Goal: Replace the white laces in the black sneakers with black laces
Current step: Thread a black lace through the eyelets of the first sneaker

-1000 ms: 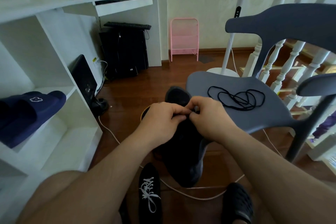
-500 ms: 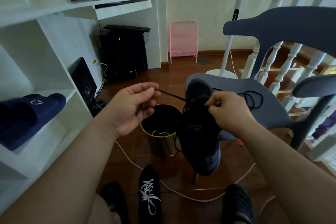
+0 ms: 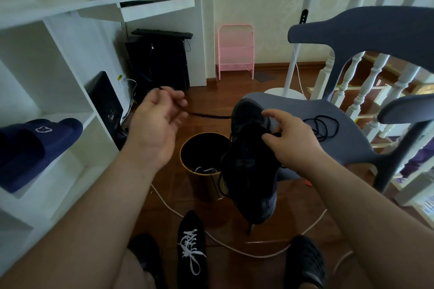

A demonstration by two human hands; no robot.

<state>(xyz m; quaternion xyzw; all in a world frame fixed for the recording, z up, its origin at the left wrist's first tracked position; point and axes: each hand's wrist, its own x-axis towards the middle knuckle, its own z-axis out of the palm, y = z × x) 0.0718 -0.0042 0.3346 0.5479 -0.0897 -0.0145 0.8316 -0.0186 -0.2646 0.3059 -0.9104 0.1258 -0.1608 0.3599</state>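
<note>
1. Wooden floor (image 3: 234, 91) fills the middle of the room, with white shelves (image 3: 61, 91) on the left edge and a pale wall behind.
2. Right of centre stands a grey chair (image 3: 347, 138); a loose black lace (image 3: 321, 125) lies coiled near the middle of its seat.
3. The right hand (image 3: 288, 141) is raised in front of the seat's front edge, thumb and fingers curled around the upper part of a black sneaker (image 3: 251, 162), which hangs toe-up, heel toward the floor.
4. The left hand (image 3: 155, 124) is lifted out to the left, palm facing the camera, fingers bent and pinching the end of another black lace (image 3: 209, 115) that runs taut to the sneaker.
5. Below the sneaker, a dark bin (image 3: 202, 155) with a yellow rim holds a white lace (image 3: 204, 169).
6. At the floor's near edge lies a second sneaker (image 3: 191, 248), white laces in place.
</note>
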